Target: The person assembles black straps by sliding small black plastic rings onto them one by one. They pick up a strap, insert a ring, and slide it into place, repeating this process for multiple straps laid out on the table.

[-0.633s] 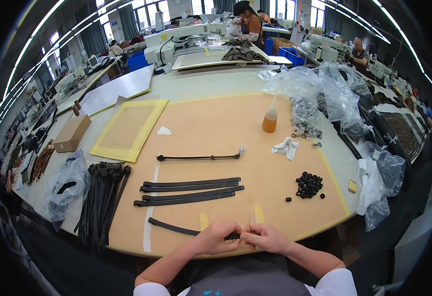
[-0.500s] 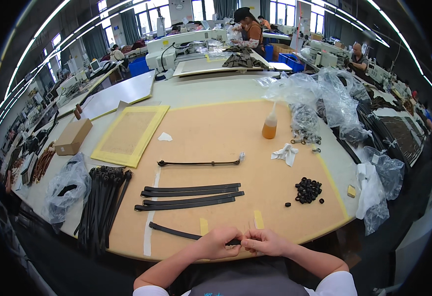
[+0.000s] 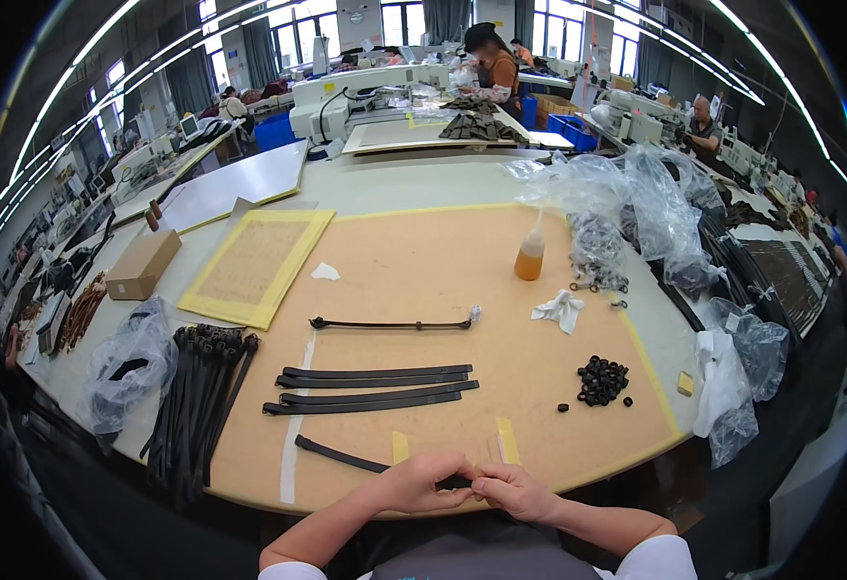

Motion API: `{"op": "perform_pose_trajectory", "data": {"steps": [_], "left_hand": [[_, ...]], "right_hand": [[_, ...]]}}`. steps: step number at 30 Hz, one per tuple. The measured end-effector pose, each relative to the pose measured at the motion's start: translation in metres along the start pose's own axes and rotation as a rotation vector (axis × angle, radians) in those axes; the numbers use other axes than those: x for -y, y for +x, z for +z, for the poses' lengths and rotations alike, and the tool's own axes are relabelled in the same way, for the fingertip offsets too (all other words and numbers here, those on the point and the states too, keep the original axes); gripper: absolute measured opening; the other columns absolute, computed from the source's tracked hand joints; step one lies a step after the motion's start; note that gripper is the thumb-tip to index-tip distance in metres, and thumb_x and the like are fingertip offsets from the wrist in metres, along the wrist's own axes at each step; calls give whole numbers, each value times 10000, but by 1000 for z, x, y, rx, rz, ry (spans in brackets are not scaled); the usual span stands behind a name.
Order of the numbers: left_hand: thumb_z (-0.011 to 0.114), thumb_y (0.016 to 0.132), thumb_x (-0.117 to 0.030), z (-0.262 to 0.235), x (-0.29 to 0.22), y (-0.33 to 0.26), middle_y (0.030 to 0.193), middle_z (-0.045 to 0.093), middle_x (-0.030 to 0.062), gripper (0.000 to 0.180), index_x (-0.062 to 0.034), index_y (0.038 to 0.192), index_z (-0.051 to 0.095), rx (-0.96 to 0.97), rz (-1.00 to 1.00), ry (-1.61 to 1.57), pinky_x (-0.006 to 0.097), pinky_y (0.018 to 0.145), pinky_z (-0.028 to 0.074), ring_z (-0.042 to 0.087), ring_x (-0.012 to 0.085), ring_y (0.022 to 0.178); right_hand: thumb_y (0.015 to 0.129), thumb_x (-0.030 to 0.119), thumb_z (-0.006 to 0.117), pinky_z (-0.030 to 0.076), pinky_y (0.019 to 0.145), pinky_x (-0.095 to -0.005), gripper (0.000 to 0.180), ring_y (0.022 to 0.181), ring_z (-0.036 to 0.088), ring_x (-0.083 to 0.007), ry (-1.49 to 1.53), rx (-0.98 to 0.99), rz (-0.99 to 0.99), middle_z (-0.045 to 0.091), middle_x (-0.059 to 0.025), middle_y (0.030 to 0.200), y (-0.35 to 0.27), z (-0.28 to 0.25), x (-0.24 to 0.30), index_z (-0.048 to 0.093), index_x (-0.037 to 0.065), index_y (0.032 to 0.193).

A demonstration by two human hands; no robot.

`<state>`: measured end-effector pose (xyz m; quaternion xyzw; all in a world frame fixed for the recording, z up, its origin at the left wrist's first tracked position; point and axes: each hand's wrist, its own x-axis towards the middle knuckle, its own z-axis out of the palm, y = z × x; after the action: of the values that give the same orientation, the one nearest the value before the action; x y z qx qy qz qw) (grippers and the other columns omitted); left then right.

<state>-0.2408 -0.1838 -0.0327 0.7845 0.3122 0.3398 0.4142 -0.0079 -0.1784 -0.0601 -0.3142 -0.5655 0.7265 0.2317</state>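
Note:
A black leather-like strap (image 3: 341, 453) runs from the brown-covered work surface into my two hands at the table's near edge. My left hand (image 3: 425, 481) is closed round its right end. My right hand (image 3: 513, 489) meets the left one there, thumb and fingers pinched at the strap's tip; the tip itself is hidden by the fingers. Beyond my hands lie several flat black straps (image 3: 370, 399) side by side. Past them is one thin strap (image 3: 390, 324) with a small keeper on it. To the right is a heap of small black loops (image 3: 601, 379).
On the left lie a bundle of black straps (image 3: 196, 396), a clear plastic bag (image 3: 133, 367), a cardboard box (image 3: 143, 264) and a yellow-edged panel (image 3: 259, 266). A bottle of amber liquid (image 3: 530, 254), a crumpled white cloth (image 3: 560, 310) and plastic bags (image 3: 660, 193) stand right.
My hands stay pinched at the strap's end, with the right fingers shifted slightly. The strap's free end has moved a little to the right.

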Motion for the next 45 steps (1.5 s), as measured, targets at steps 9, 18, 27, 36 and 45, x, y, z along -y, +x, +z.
{"op": "perform_pose_trajectory", "data": {"steps": [9,18,27,36,45], "left_hand": [[782,917,-203,-14,5,1,937,715,98,260,-28,1067,662,38,-118,8,321,700,538,690,221,822],[775,938,-255,-25,19,-9,868,698,72,267,-26,1034,677,189,-159,-183,298,697,490,623,159,763],[736,953,-260,-17,24,-1,713,609,56,277,-7,897,638,235,-134,-344,311,606,438,530,141,655],[685,981,-174,10,19,-16,660,550,69,230,-10,837,611,-5,101,-357,336,548,384,490,169,576],[666,972,-158,7,17,-14,665,551,102,157,-6,942,640,250,-13,-334,355,559,403,502,222,585]], "right_hand": [[1028,195,587,360,586,-245,279,669,434,-33,32,-175,-105,520,47,704,11,13,-13,603,36,800],[1030,220,611,400,600,-259,245,663,475,-48,-144,62,-18,554,39,722,21,5,10,659,33,879],[1035,222,599,506,673,-293,229,713,638,-128,-460,191,-21,681,-52,778,12,-19,28,681,9,1020],[1033,196,607,515,696,-296,234,736,624,-128,-454,288,-57,684,-61,809,14,-20,28,682,-13,1105],[1008,208,659,481,653,-262,243,720,583,-88,-547,343,43,643,-4,767,6,-8,55,692,-28,1050]]}}
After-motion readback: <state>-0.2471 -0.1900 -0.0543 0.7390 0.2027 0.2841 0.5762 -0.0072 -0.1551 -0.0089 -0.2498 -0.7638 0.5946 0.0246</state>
